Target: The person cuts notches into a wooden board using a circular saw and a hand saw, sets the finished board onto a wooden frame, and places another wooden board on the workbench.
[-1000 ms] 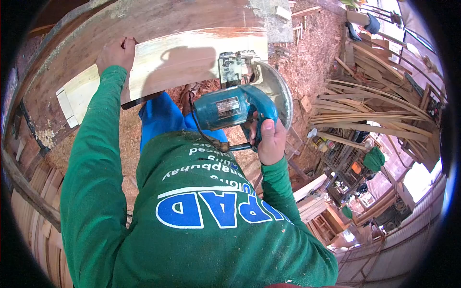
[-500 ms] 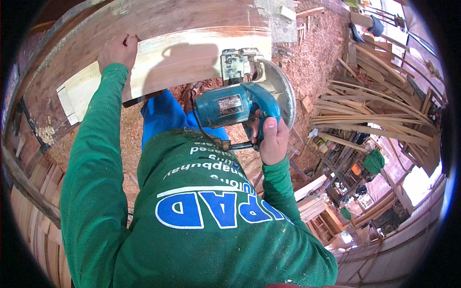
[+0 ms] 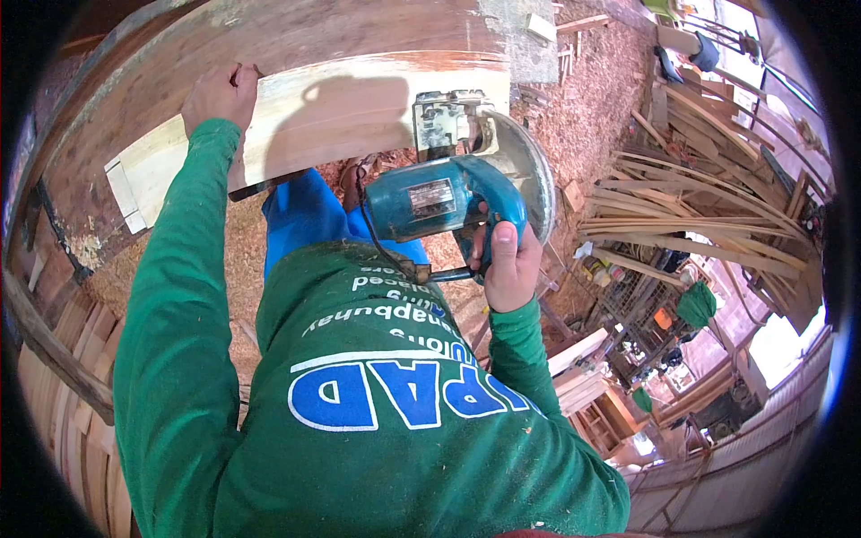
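My right hand point(image 3: 513, 269) is wrapped round the rear handle of a teal circular saw point(image 3: 421, 199). The saw's metal base plate point(image 3: 439, 125) lies over the right end of a pale wooden board point(image 3: 359, 103), with the round blade guard point(image 3: 529, 170) just beyond that end. My left hand point(image 3: 220, 100) rests on the board's left part with its fingers curled in. What those fingers hold, if anything, is hidden. Near the board's left end, a dark line point(image 3: 126, 195) runs across the wood. The blade itself is hidden.
Beneath the board is a larger worn brown wooden surface point(image 3: 359, 31). The saw's black cord point(image 3: 361, 193) loops close to my body. Shavings point(image 3: 592, 99) cover the floor. Long wooden strips point(image 3: 708, 229) are piled at the right, and more boards point(image 3: 76, 403) stand at the lower left.
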The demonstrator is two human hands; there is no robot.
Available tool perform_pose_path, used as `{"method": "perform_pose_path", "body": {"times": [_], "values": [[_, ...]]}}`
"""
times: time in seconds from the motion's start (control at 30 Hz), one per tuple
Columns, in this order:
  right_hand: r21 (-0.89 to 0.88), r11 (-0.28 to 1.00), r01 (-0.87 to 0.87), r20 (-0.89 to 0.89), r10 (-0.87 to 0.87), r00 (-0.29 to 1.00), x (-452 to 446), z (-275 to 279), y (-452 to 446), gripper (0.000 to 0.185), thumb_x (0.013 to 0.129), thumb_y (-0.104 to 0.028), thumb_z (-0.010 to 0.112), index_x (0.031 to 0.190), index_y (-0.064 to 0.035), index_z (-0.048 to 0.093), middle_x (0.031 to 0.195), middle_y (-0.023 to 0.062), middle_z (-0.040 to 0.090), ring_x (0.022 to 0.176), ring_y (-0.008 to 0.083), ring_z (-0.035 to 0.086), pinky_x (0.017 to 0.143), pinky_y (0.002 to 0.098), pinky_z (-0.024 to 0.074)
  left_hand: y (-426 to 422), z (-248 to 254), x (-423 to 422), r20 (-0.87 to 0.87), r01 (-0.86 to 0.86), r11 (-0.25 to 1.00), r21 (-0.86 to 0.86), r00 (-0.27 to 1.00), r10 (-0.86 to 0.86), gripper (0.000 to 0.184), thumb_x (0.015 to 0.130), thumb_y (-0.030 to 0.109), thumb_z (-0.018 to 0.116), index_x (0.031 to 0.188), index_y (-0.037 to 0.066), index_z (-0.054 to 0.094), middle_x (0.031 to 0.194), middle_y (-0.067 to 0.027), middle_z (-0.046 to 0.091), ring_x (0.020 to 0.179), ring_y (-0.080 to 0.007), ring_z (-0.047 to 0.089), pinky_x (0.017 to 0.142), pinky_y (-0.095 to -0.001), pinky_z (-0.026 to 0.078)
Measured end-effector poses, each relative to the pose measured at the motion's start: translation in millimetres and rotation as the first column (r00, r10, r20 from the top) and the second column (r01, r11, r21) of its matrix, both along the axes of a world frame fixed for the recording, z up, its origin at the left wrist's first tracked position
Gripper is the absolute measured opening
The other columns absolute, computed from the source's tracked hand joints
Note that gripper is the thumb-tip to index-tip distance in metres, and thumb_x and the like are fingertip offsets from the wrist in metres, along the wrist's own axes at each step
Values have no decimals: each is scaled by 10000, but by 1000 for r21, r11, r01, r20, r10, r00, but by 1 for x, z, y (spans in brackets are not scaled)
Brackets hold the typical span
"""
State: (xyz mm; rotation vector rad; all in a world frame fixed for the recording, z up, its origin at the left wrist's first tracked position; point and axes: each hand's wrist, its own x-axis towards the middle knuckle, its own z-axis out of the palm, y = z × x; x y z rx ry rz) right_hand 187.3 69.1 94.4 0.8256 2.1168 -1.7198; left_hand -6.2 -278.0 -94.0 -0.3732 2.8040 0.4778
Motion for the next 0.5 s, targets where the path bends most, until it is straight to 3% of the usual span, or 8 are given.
{"method": "perform_pose_path", "body": {"times": [0.1, 0.17, 0.27, 0.5], "values": [[-7, 999, 36, -31, -36, 999, -2, 1, -3, 427, 1091, -407, 542, 1187, 3, 616, 709, -2, 557, 587, 75, 510, 538, 244, 423, 2, 3, 1, -13, 3, 1000, -13, 1000, -3, 471, 956, 505, 495, 991, 111, 750, 1045, -165, 738, 1016, -392, 687, 902, -513, 525], [-13, 999, 35, -24, -36, 999, -2, 1, -3, 426, 1090, -408, 545, 1181, 2, 615, 709, -2, 557, 588, 75, 511, 539, 244, 425, 1, 2, 0, -7, 2, 1000, -13, 1000, -3, 468, 956, 505, 497, 990, 115, 752, 1040, -167, 739, 1007, -392, 690, 896, -513, 527], [-10, 999, 42, -20, -43, 999, 0, -1, -1, 421, 1090, -408, 548, 1174, 0, 612, 711, -2, 558, 590, 75, 512, 541, 243, 427, -1, 5, -5, 136, 22, 998, -67, 991, -13, 503, 980, 542, 492, 1165, 156, 757, 1132, -168, 740, 1087, -385, 690, 940, -500, 525], [-24, 999, 38, -21, -38, 999, -3, 0, -3, 407, 1096, -397, 542, 1180, -4, 604, 726, 0, 562, 603, 73, 511, 547, 239, 426, 0, 6, -4, 105, 20, 998, -51, 994, -15, 512, 982, 540, 491, 1145, 140, 765, 1144, -179, 735, 1098, -395, 685, 943, -503, 526]]}}
